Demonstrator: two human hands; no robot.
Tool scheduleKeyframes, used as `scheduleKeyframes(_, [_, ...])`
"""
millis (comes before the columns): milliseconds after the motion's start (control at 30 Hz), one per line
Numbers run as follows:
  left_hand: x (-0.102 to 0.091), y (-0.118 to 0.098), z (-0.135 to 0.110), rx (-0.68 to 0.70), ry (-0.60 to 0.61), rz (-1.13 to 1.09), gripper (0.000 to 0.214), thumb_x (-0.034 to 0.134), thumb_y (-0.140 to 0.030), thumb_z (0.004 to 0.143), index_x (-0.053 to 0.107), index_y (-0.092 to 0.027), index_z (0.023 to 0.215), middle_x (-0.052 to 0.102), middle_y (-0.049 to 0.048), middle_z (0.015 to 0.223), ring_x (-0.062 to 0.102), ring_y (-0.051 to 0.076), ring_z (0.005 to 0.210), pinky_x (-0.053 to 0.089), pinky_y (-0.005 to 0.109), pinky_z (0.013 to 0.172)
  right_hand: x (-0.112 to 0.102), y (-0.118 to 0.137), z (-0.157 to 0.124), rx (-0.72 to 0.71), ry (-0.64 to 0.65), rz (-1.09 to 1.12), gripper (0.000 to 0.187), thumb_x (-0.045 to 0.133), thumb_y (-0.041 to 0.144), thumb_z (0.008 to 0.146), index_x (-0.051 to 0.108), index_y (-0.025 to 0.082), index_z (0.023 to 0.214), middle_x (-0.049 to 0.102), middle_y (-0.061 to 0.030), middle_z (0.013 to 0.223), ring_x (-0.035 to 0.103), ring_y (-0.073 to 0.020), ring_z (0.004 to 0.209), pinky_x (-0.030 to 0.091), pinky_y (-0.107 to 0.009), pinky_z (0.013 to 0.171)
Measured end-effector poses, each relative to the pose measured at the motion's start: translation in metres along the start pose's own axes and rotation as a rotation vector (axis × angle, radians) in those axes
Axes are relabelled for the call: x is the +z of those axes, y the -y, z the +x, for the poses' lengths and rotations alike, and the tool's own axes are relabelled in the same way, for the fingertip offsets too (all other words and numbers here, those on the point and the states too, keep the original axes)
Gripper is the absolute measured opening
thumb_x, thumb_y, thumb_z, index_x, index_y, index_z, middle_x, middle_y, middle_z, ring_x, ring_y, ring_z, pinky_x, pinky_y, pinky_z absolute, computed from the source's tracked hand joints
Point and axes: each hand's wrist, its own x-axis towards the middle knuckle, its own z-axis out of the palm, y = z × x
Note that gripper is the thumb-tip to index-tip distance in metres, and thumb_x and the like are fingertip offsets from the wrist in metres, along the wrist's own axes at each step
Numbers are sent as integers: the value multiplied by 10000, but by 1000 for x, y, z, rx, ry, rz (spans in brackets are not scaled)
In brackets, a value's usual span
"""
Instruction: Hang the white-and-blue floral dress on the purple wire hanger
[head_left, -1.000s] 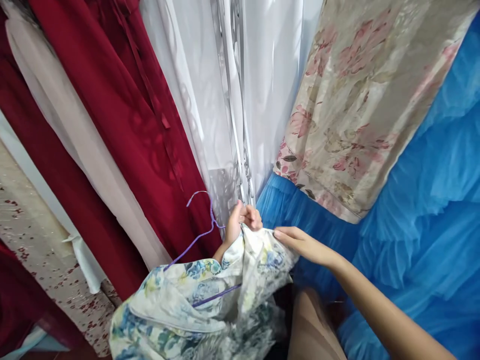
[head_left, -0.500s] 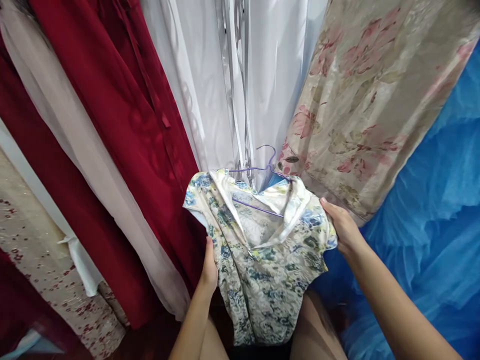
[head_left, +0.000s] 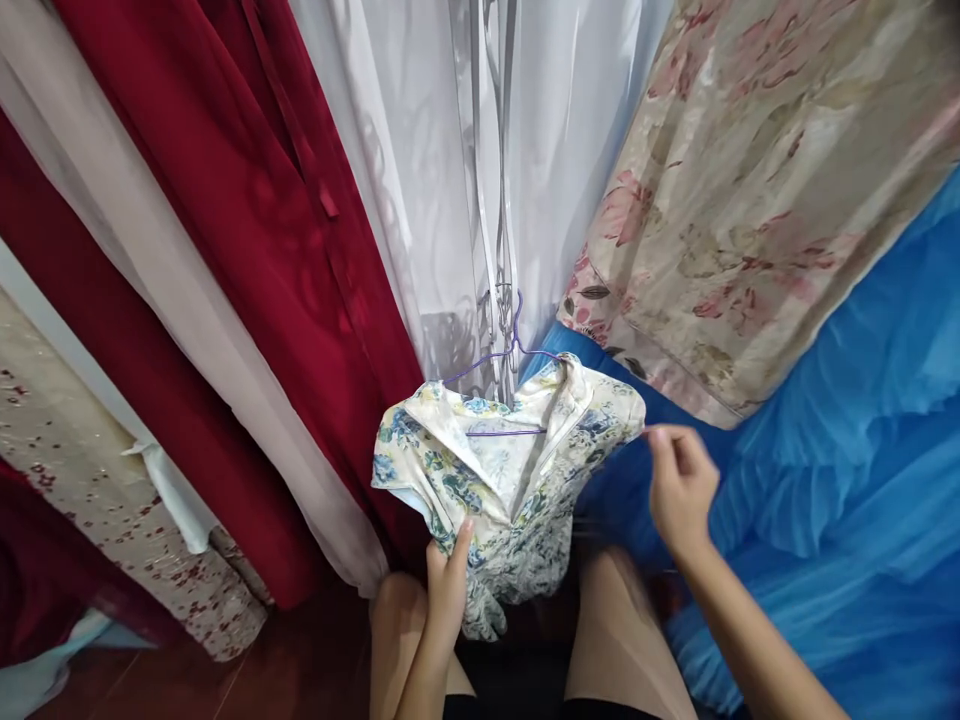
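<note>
A floral blouse [head_left: 450, 460] in white, blue and yellow, with an open V-shaped collar, is on a thin purple wire hanger [head_left: 516, 343]. The hanger's hook points up and its lower bar shows across the neck opening. My left hand [head_left: 448, 580] is closed on the blouse's left side below the sleeve, thumb in front and the other fingers mostly hidden behind the cloth. My right hand [head_left: 682, 490] is closed in a pinch at the tip of the right sleeve, slightly blurred. The blouse's lower part hangs bunched above my knees.
Long garments hang all round: a dark red one [head_left: 300, 330], white ones [head_left: 420, 170] with pale straps, a beige floral one [head_left: 720, 220] and a ruffled blue one [head_left: 810, 480]. Beaded beige cloth [head_left: 172, 560] hangs at the left above a dark red-brown floor [head_left: 262, 670].
The hanger's hook has swung left and now stands more upright. My right hand has gone from gripping the shoulder to pinching the sleeve tip. My left hand has moved down and right with the blouse.
</note>
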Motion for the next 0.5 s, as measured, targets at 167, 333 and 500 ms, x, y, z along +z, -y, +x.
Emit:
scheduleKeyframes(167, [13, 3, -14, -34, 158, -33, 523, 723, -506, 816, 681, -172, 1216, 665, 135, 1318, 555, 326, 1312, 403, 444, 1133, 46, -6, -88, 188, 944, 149, 380, 560, 562, 919, 627, 237, 733, 643, -33, 731, 584, -257, 719, 449, -379, 691])
scheduleKeyframes(333, [13, -6, -29, -26, 208, -16, 514, 743, -479, 803, 689, -178, 1216, 670, 140, 1311, 567, 322, 1300, 415, 433, 1129, 84, -9, -120, 338, 838, 379, 458, 610, 646, 849, 524, 245, 644, 536, 6, 599, 486, -195, 586, 375, -328, 575])
scheduleKeyframes(500, [5, -11, -33, -17, 75, -22, 551, 770, -511, 755, 708, -152, 1168, 706, 155, 1236, 599, 366, 1248, 465, 462, 1073, 85, -8, -127, 570, 876, 536, 412, 668, 629, 808, 579, 230, 751, 637, -3, 646, 481, -160, 523, 352, -286, 518])
